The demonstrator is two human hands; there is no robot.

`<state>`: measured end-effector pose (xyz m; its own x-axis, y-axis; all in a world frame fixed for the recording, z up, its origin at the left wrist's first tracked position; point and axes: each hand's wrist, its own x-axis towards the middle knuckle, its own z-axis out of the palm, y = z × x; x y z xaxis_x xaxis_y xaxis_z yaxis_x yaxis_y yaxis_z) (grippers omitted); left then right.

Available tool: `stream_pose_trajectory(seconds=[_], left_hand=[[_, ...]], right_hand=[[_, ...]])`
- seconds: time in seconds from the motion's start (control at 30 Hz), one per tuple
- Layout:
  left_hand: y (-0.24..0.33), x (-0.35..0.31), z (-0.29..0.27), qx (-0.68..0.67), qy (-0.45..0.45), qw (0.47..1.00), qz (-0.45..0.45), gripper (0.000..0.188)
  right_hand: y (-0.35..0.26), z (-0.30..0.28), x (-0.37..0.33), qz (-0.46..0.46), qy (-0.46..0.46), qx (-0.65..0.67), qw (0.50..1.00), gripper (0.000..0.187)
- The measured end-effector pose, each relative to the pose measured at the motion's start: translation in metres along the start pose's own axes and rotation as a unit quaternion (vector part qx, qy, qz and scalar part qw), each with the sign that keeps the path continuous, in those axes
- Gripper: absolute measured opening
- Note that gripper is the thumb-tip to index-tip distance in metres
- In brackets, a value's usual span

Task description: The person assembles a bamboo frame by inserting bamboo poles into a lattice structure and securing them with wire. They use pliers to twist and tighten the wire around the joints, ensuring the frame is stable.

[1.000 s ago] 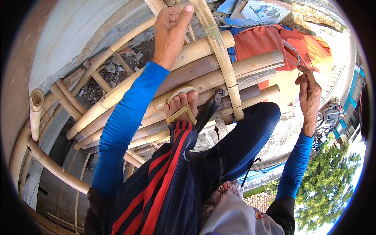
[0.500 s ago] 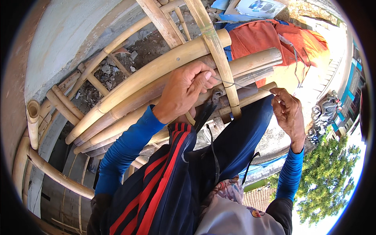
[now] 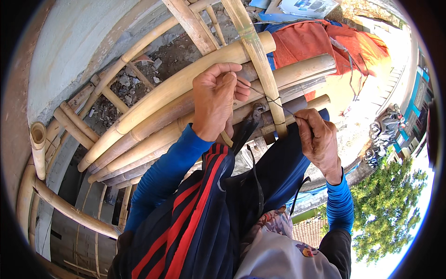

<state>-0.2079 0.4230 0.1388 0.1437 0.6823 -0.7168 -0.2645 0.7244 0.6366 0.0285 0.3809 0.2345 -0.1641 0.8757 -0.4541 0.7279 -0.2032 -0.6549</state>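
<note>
Two bare hands at work on a bamboo platform (image 3: 153, 109), seen from above. The left hand (image 3: 216, 104) is curled, its thumb and fingers closed upon one end of a thin wire (image 3: 261, 93); it stands over the poles, left of the crosspiece (image 3: 260, 60). The right hand (image 3: 318, 142) pinches the other end of the wire between thumb and forefinger, on the opposite side of the crosspiece, above the knee of the dark trousers (image 3: 274, 172). The wire spans the gap between the hands and crosses the split-bamboo crosspiece near its lower end; whether it is knotted there cannot be told. The crosspiece itself runs athwart the poles, close to the platform's right edge, where their cut ends project. A second tie (image 3: 279, 124) shows just below, nearer the tip of the crosspiece. Dark pincers (image 3: 246, 128) lie on the poles between the left hand and the crosspiece, head toward the latter. Below the left wrist appears a tan sandal strap (image 3: 226, 139), the foot being mostly hidden. Beyond the right edge of the platform is an orange tarpaulin (image 3: 306, 46); beyond its upper edge, rubble (image 3: 125, 81) lies beside the pale wall (image 3: 88, 42).
</note>
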Motion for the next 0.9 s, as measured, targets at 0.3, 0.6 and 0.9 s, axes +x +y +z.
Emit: stream_pose_trajectory(seconds=[0.3, 0.6, 0.9], left_hand=[[-0.005, -0.015, 0.002, 0.004, -0.025, 0.999, -0.032, 0.020], [-0.009, -0.002, 0.005, -0.049, -0.049, 0.996, -0.062, 0.025], [-0.002, -0.011, 0.003, 0.183, -0.018, 0.981, 0.065, 0.028]], right_hand=[[0.001, 0.024, 0.002, -0.009, -0.094, -0.011, 0.995, 0.024], [0.003, 0.027, 0.000, -0.022, -0.007, 0.030, 0.999, 0.035], [0.069, -0.054, 0.074, -0.148, 0.122, -0.200, 0.961, 0.031]])
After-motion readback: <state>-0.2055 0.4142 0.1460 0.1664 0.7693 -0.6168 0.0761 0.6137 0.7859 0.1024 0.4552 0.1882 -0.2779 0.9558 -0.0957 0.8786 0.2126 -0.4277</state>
